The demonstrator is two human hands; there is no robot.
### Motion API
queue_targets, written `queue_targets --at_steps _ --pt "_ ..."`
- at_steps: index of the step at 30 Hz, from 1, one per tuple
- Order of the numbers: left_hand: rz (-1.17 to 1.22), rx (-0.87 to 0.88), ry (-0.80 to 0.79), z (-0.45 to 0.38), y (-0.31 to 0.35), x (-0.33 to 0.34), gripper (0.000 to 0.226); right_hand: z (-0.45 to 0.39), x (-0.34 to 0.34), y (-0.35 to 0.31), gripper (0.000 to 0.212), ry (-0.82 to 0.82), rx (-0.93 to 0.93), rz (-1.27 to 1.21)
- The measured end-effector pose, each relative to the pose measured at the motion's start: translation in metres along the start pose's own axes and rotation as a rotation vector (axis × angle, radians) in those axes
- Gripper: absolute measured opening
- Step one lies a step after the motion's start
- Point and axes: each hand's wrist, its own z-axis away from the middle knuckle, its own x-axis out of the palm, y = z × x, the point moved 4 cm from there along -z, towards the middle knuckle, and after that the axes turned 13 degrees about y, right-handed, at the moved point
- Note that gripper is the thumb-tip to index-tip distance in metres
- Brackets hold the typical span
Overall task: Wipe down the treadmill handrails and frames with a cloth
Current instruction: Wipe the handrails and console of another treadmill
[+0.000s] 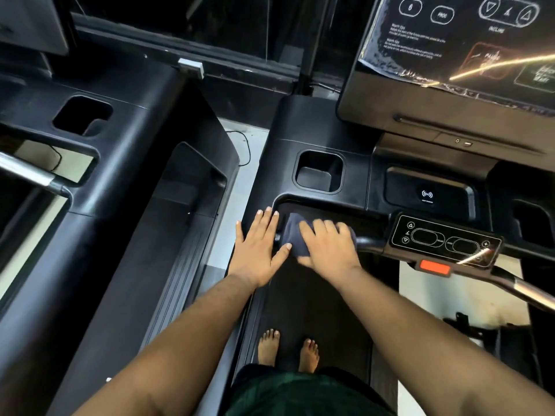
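Right hand (329, 246) grips cloth (292, 235) around handrail (368, 241) (axis runs left-right); left hand (258, 244) flat, just beside.

Both forearms are bare from the lower frame edge to the wrists, with no sleeves, watch, bracelet or rings in sight. The left hand (259, 247) and right hand (327, 244) are ungloved, with short, plain nails. A dark green garment (300, 391) covers the lower body. The feet (288, 349) are bare, without shoes or socks.
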Motion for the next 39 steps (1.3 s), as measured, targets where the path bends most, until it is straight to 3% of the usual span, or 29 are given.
queue_targets --at_steps 4,10,16,18,22,24,30,34,36,39 --pt "-0.006 0.013 0.013 0.002 0.002 0.0 0.083 -0.034 -0.007 0.011 0.069 -0.271 0.034 -0.226" --pt "-0.018 0.011 0.014 0.001 0.002 0.0 0.082 0.02 -0.001 0.01 0.085 0.039 0.052 0.078" --pt "-0.036 0.003 0.01 0.002 0.001 0.002 0.082 -0.025 -0.013 0.034 0.067 -0.321 0.083 -0.233" --pt "-0.033 0.0 0.012 0.002 0.003 0.001 0.083 -0.02 -0.015 0.037 0.066 -0.28 0.102 -0.218" --pt "-0.018 -0.001 0.006 0.002 0.003 -0.002 0.084 0.029 -0.006 0.021 0.086 -0.036 0.154 0.045" --pt "-0.008 -0.007 0.0 0.002 0.003 -0.002 0.083 0.035 -0.002 0.02 0.089 -0.012 0.18 0.062" --pt "0.03 -0.023 0.014 0.002 0.003 0.0 0.084 -0.03 -0.012 0.029 0.079 -0.355 0.083 -0.203" --pt "0.062 -0.026 0.004 0.001 0.004 -0.002 0.091 -0.008 -0.013 0.002 0.077 -0.127 0.013 -0.105" --pt "0.057 -0.019 0.001 0.002 0.005 -0.002 0.097 0.008 -0.012 -0.009 0.075 0.003 0.012 -0.176" --pt "0.065 -0.009 0.025 0.003 0.008 -0.005 0.104 0.014 -0.018 -0.003 0.072 -0.038 0.036 -0.363"
